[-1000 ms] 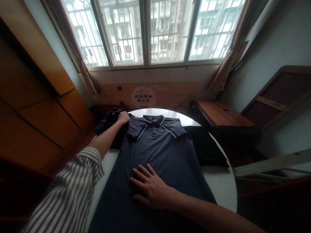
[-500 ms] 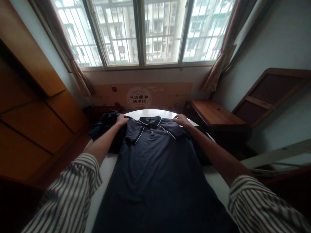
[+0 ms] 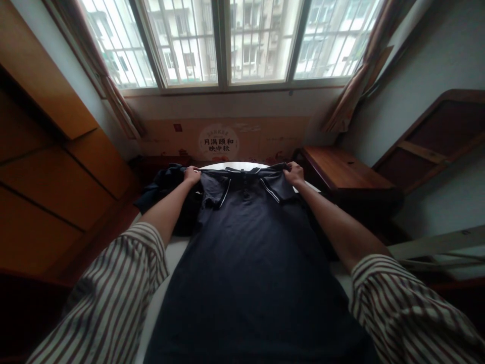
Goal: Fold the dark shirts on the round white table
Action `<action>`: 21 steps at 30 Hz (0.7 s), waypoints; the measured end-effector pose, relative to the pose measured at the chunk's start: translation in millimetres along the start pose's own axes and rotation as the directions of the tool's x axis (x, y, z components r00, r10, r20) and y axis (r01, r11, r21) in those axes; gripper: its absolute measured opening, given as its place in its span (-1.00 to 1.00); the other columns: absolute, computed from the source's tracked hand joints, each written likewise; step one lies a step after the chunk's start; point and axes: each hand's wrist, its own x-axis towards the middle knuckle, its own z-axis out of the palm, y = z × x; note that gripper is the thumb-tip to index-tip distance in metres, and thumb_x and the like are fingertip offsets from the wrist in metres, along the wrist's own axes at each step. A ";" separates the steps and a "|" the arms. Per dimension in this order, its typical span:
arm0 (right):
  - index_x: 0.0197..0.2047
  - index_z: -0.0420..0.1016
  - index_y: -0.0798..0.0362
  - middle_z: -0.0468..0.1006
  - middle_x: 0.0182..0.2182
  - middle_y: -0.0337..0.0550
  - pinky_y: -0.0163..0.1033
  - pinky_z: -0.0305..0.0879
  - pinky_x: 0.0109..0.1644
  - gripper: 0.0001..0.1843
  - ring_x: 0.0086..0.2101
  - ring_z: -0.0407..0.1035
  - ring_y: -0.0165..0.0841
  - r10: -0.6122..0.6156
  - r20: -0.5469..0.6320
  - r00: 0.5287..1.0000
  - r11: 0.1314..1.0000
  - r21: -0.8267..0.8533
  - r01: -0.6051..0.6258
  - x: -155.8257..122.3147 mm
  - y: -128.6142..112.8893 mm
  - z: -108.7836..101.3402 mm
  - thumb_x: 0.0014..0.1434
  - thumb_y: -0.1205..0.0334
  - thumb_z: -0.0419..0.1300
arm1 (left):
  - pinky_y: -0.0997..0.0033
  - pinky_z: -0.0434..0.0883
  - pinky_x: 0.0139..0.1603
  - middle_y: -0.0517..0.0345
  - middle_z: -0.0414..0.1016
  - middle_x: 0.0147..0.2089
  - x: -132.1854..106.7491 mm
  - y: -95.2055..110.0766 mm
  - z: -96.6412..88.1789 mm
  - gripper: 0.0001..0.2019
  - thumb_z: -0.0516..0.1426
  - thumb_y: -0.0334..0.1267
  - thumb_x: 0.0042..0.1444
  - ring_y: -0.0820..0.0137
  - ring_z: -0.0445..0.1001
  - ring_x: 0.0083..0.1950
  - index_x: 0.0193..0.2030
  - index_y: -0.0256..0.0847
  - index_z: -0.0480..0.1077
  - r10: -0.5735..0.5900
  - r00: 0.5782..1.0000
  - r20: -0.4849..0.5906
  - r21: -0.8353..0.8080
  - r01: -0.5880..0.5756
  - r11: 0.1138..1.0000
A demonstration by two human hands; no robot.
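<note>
A dark navy polo shirt point(image 3: 246, 253) stretches across the table toward me, with white piping on its sleeves and collar. My left hand point(image 3: 192, 175) is closed on the cloth at the left shoulder. At the right shoulder, my right hand point(image 3: 294, 175) grips the fabric, fingers pinched together. Between the hands the top edge is drawn taut and looks slightly raised; the collar is partly folded out of sight. The shirt's lower hem lies beyond the bottom of the view.
Under the shirt is a white round-edged table point(image 3: 178, 255). Dark crumpled clothes point(image 3: 162, 187) lie at its left. A wooden cabinet point(image 3: 344, 167) stands beyond on the right, below a barred window point(image 3: 257, 45). Orange cupboards point(image 3: 91, 182) line the left side.
Both hands have taken hold of the shirt's shoulders and drawn the upper edge up and tight. The collar, which lay flat, now folds back. The camera view has tilted slightly downward.
</note>
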 end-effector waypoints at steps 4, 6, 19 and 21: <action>-0.13 0.48 0.31 0.45 -0.07 0.13 -0.23 0.21 0.09 -0.77 -0.09 0.36 -0.30 -0.158 0.060 0.986 0.986 -0.042 0.161 -49.7 -10.3 -21.9 0.21 0.30 0.22 | 0.22 0.33 0.24 -0.15 0.47 0.12 -43.7 24.0 -14.8 -0.64 0.16 -0.44 0.11 0.14 0.43 0.17 0.08 -0.30 0.44 0.211 0.977 0.038 0.048 -0.212 0.976; -0.14 0.53 0.17 0.51 -0.13 0.00 -0.22 0.30 0.04 -0.82 -0.14 0.42 -0.28 -0.283 0.173 0.944 0.957 -0.014 0.289 -104.0 -10.0 -38.4 0.20 0.26 0.26 | 0.26 0.35 0.22 -0.06 0.49 0.07 -93.8 26.7 -31.3 -0.69 0.10 -0.40 0.20 0.21 0.47 0.11 0.08 -0.26 0.45 0.483 0.863 0.147 0.024 -0.491 0.871; 0.15 0.47 0.06 0.57 0.00 0.06 -0.02 0.51 -0.01 -0.58 -0.01 0.44 -0.12 -0.703 0.313 0.639 0.602 -0.216 0.769 -410.5 84.1 -96.5 0.22 0.38 0.11 | 0.25 0.53 0.08 -0.02 0.54 0.09 -416.6 -92.8 -138.1 -0.55 0.22 -0.26 0.16 0.21 0.50 0.09 0.21 -0.01 0.42 0.737 0.496 0.460 -0.052 -0.813 0.580; 0.10 0.49 0.09 0.58 -0.06 0.05 -0.04 0.52 -0.07 -0.50 -0.09 0.46 -0.14 -0.717 0.285 0.636 0.578 -0.267 0.771 -411.5 93.8 -99.1 0.12 0.52 0.03 | 0.25 0.52 0.11 0.01 0.54 0.10 -423.4 -105.4 -132.8 -0.51 0.11 -0.46 0.17 0.24 0.50 0.11 0.23 -0.01 0.41 0.734 0.512 0.445 -0.014 -0.816 0.578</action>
